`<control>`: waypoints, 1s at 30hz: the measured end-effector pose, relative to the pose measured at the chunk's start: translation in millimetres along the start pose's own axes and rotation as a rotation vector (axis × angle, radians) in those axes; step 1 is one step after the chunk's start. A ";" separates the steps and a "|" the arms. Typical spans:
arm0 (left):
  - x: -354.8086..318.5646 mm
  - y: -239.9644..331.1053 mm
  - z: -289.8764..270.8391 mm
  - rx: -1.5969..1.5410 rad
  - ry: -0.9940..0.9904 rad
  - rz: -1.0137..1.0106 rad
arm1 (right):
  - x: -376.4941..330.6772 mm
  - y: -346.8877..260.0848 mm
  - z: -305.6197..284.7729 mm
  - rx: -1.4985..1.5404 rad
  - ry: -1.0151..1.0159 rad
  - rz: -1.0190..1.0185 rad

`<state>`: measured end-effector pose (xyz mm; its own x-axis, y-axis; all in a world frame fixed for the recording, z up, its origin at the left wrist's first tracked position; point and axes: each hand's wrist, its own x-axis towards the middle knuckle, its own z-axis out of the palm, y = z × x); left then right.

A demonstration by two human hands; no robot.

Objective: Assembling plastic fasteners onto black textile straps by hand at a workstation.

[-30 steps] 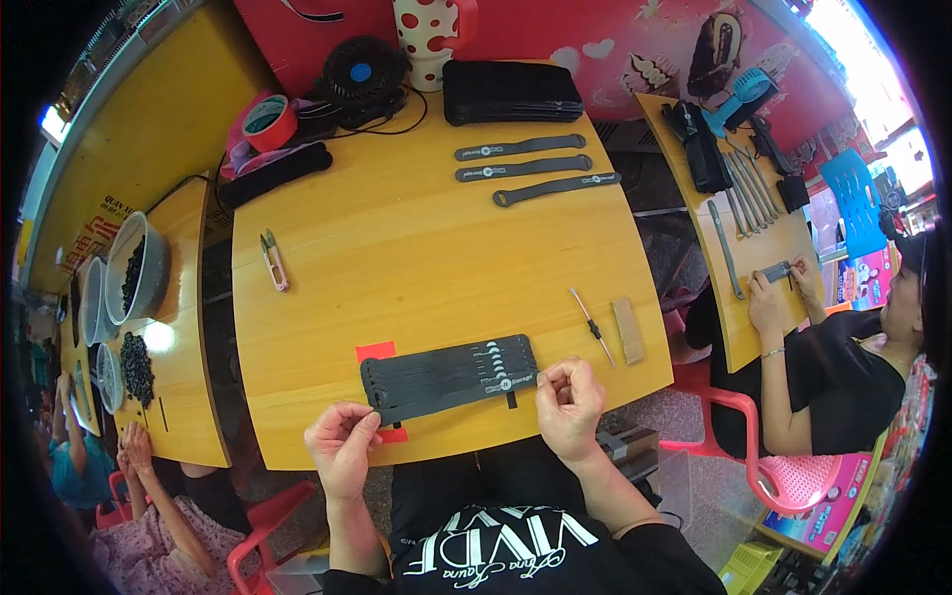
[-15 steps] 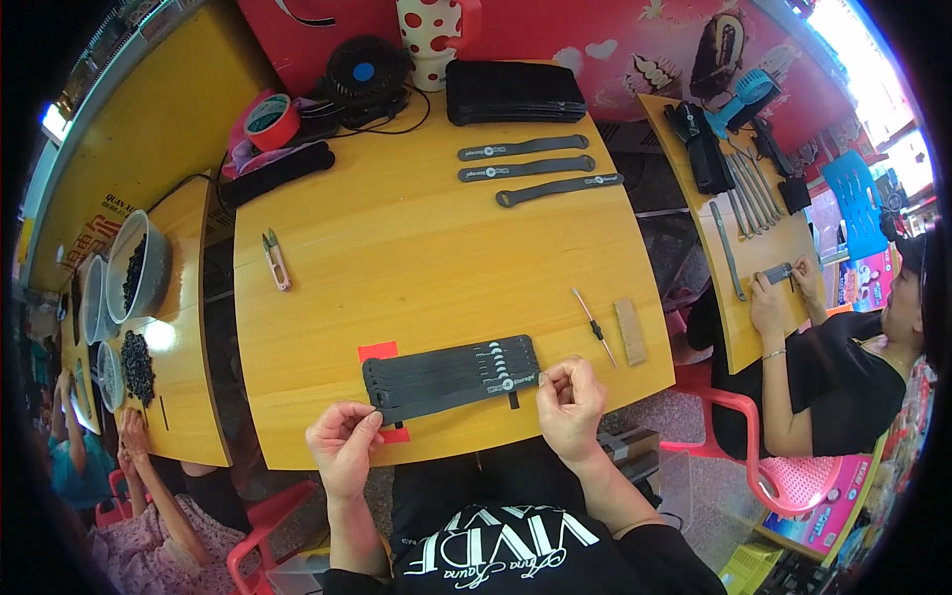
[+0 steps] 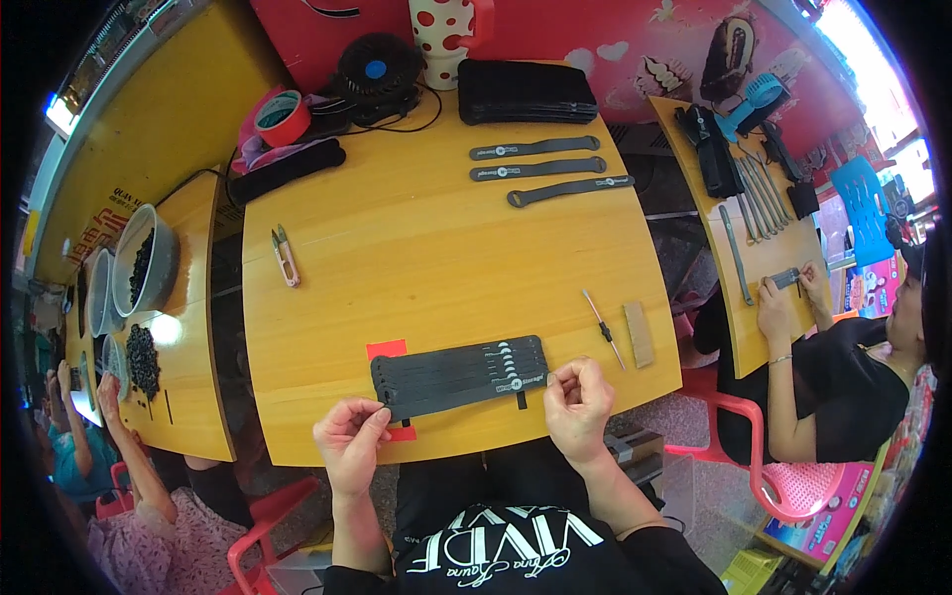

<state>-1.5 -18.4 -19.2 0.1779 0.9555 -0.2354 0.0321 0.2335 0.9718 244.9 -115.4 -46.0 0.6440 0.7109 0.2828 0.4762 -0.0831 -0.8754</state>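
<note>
A fanned row of dark grey straps (image 3: 446, 377) with white print lies on the wooden table near its front edge. My left hand (image 3: 354, 444) pinches the left end of the nearest strap between thumb and fingers. At that strap's right end, my right hand (image 3: 582, 409) is closed in the same kind of pinch. Red tape (image 3: 387, 349) shows beneath the row's left part, and small black tabs stick out below its near edge. A screwdriver-like tool (image 3: 603, 327) with a black grip and a flat tan strip (image 3: 640, 334) lie beyond my right hand.
Three loose straps (image 3: 535, 170) lie toward the back right, before a black stack (image 3: 527, 92). Thread snips (image 3: 286, 260), a tape roll (image 3: 282, 119), a fan (image 3: 378, 71) and a spotted mug (image 3: 440, 40) are farther off. People work at side tables.
The whole view has shifted slightly, so everything sits a little farther right. My hands keep their pinch on the same strap, with no clear movement against the table.
</note>
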 end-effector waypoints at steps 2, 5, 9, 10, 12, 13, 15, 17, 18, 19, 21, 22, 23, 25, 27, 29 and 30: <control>0.1 0.1 0.1 0.008 0.000 0.005 | 0.3 -0.1 -0.4 -0.005 -0.001 -0.004; 0.2 1.0 0.5 0.006 0.000 -0.004 | 1.0 0.0 0.2 -0.009 0.000 -0.008; 0.4 0.2 0.5 0.008 -0.001 0.003 | 1.9 -1.3 0.5 -0.014 0.002 0.003; 0.5 0.2 0.6 0.008 -0.002 0.006 | 2.4 -1.7 0.5 -0.014 0.001 0.002; 0.6 -0.2 0.4 0.009 -0.001 0.000 | 3.4 -2.7 0.6 -0.010 0.005 -0.001; 0.7 -0.4 0.4 0.011 0.000 -0.006 | 3.9 -3.4 0.2 -0.010 0.005 -0.002; 0.9 0.1 1.7 0.009 -0.001 -0.007 | 4.7 -4.5 -1.0 -0.033 0.007 -0.016; 1.6 -0.5 3.5 0.006 -0.005 -0.009 | 4.4 -2.9 -1.9 -0.030 0.013 -0.007; 1.0 -0.3 1.8 0.005 -0.003 -0.005 | 3.9 -3.2 -0.4 -0.019 0.010 0.001; 0.4 0.0 0.4 0.003 -0.002 -0.001 | 3.7 -3.6 0.5 -0.016 0.007 0.001; -0.1 0.3 0.0 0.006 0.002 -0.004 | 3.5 -3.4 0.6 -0.039 0.001 -0.002; 0.1 0.0 0.5 0.008 0.002 -0.007 | 3.3 -2.8 0.4 -0.041 0.003 -0.002; 0.6 -0.5 0.8 0.008 0.000 -0.007 | 3.0 -2.2 0.4 -0.035 0.005 0.003; 1.7 -1.0 1.0 0.003 -0.004 -0.007 | 3.2 -2.5 0.5 -0.029 0.007 0.007; 1.7 -0.8 -0.2 0.008 0.001 -0.008 | 3.4 -4.0 1.5 -0.041 -0.003 0.021; 0.3 0.6 -2.8 0.019 0.018 -0.007 | 6.0 -7.2 4.4 -0.031 -0.011 0.021; -0.8 2.1 -3.4 0.022 0.018 -0.009 | 7.0 -10.1 5.9 -0.025 -0.016 0.019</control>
<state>-4.9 -18.1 -17.0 0.1598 0.9564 -0.2444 0.0553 0.2385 0.9696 241.0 -105.5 -37.4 0.6435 0.7202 0.2594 0.4786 -0.1140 -0.8706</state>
